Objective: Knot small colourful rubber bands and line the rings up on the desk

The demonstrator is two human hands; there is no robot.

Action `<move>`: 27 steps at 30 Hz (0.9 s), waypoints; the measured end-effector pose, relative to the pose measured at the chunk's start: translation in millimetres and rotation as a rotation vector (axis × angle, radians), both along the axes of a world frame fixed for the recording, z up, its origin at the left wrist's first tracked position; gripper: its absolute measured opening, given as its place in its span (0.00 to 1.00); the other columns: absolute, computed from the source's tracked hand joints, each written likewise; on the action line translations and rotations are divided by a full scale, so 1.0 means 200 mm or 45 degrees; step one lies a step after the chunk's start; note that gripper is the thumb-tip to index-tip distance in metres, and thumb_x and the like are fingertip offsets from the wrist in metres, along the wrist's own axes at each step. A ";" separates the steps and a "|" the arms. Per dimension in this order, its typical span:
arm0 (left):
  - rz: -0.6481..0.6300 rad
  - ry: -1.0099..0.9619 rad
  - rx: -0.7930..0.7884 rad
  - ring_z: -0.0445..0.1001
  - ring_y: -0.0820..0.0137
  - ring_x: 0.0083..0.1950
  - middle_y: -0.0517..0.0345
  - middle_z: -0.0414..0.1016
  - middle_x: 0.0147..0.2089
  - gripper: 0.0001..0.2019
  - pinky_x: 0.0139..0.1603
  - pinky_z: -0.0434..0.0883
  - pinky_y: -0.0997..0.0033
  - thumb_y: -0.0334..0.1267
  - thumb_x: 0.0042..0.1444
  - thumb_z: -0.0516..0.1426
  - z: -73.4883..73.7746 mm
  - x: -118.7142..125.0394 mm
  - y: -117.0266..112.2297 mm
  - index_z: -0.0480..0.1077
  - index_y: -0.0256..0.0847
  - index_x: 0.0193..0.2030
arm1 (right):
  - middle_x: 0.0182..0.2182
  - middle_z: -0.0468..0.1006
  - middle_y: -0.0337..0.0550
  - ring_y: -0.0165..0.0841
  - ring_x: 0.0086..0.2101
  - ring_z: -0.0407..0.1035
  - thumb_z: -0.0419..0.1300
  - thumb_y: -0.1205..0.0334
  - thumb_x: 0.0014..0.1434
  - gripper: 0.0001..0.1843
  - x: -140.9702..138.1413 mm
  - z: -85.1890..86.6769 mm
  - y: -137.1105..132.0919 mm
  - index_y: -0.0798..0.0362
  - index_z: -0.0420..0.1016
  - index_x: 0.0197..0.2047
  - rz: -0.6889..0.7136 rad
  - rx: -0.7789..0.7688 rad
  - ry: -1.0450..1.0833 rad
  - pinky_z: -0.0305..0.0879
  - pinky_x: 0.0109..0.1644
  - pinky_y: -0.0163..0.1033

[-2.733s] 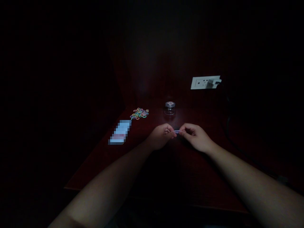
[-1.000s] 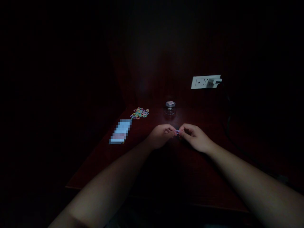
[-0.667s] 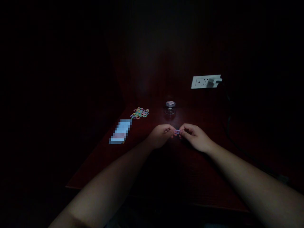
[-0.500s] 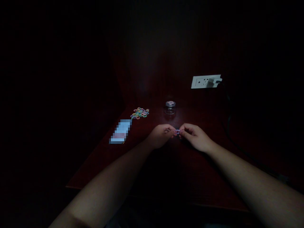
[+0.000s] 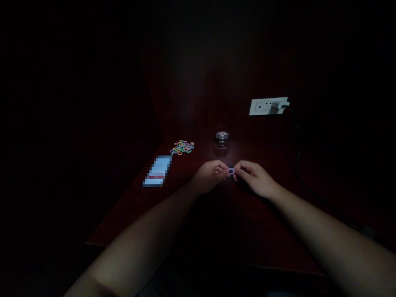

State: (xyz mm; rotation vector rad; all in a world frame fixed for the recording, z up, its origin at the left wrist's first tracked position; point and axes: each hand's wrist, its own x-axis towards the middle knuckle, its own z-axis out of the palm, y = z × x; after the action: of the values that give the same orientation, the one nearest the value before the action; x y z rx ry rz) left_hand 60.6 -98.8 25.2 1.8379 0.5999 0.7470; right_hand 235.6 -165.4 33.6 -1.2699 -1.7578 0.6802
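Note:
Between my two hands is a small pale purple hair tie (image 5: 231, 171), a round loop held just above the dark red table (image 5: 253, 243). My left hand (image 5: 211, 176) pinches the loop's left side between thumb and fingers. On its right side, the fingertips of my right hand (image 5: 254, 178) are closed on the same loop. Farther back and to the left lies a pile of pastel hair ties (image 5: 182, 147) in several colours. A clear round jar (image 5: 222, 144) with a lid stands behind my hands.
A phone (image 5: 157, 171) with a lit, blurred-out screen lies left of my hands. On the back wall sits a white socket panel (image 5: 261, 107) with a plug (image 5: 281, 105) in it. A dark cable (image 5: 298, 165) runs from there down along the table's right side.
The hair tie shows as a rounder, more open ring than before, when it looked flatter and partly covered by the fingers. Both hands have hardly moved.

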 end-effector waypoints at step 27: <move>-0.041 -0.106 -0.143 0.70 0.77 0.29 0.55 0.75 0.31 0.07 0.30 0.65 0.77 0.35 0.50 0.58 0.02 0.01 -0.02 0.64 0.35 0.34 | 0.26 0.71 0.41 0.30 0.27 0.64 0.56 0.60 0.57 0.07 -0.01 0.01 -0.02 0.54 0.70 0.32 -0.001 0.182 0.039 0.61 0.32 0.36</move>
State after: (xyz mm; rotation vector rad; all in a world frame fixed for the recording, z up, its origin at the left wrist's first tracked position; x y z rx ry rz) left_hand 62.4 -102.7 28.6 1.7009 0.5462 0.7500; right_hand 234.1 -168.5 35.0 -1.1570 -1.7488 0.5598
